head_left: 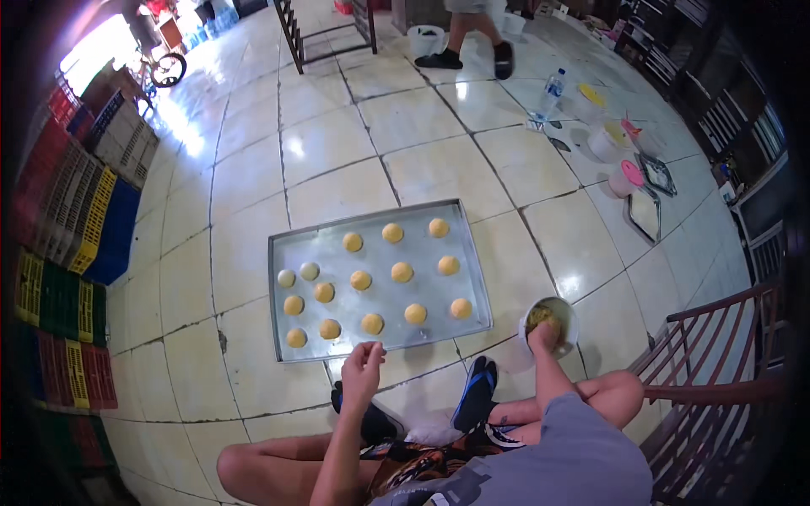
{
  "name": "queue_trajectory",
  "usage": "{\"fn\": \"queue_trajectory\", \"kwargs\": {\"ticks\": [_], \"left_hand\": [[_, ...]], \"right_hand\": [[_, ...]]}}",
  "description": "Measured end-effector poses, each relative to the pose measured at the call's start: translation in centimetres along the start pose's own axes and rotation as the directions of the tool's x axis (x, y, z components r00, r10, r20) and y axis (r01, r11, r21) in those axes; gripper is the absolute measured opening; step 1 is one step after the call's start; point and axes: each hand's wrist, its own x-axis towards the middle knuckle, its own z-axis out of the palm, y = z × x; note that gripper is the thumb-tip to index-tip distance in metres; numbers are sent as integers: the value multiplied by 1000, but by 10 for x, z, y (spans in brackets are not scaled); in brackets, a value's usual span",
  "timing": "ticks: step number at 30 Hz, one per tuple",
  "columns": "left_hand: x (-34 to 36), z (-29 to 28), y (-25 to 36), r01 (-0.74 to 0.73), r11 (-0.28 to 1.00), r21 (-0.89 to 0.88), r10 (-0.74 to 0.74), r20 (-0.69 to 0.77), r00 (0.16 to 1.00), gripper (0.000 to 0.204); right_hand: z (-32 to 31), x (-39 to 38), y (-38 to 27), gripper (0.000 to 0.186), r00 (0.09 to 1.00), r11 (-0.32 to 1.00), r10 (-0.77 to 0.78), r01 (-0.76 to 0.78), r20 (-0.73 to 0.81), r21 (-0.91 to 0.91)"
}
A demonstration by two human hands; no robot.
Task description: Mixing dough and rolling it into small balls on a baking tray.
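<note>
A large metal baking tray (380,336) lies on the floor in front of me. Round dough balls stand apart on it in loose rows. Most are yellowish-orange, like the dough ball (372,324) nearest my left hand; two at the left, one a pale dough ball (310,271), look whiter. My left hand (363,371) hovers at the tray's near edge, fingers curled together; whether something small is in them is hidden. To the right, my right hand (547,332) reaches into a white bucket (570,325) and touches a yellow-green crumbly mass (537,315). Its fingertips are hidden there.
Stacked plastic crates (63,194) line the left side. A slatted brown bench (709,354) stands close on my right. Farther right are lidded tubs (626,178), small trays (644,213) and a water bottle (553,88). Another person's legs (472,34) show at the back.
</note>
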Motion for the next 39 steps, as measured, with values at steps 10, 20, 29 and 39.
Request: {"fn": "queue_trajectory", "kwargs": {"ticks": [10, 20, 29, 39], "left_hand": [[21, -21, 37, -185, 982, 38, 178, 137, 975, 21], [51, -36, 21, -196, 981, 11, 190, 199, 961, 21], [65, -34, 19, -92, 991, -102, 117, 270, 956, 25], [55, 43, 77, 478, 524, -705, 38, 580, 814, 64]], "right_hand": [[63, -18, -18, 22, 981, 967, 18, -66, 194, 245], [105, -35, -31, 25, 899, 934, 7, -162, 438, 319], [112, -30, -39, 28, 836, 892, 46, -281, 547, 354], [91, -108, -72, 31, 696, 809, 186, -509, 693, 294]]}}
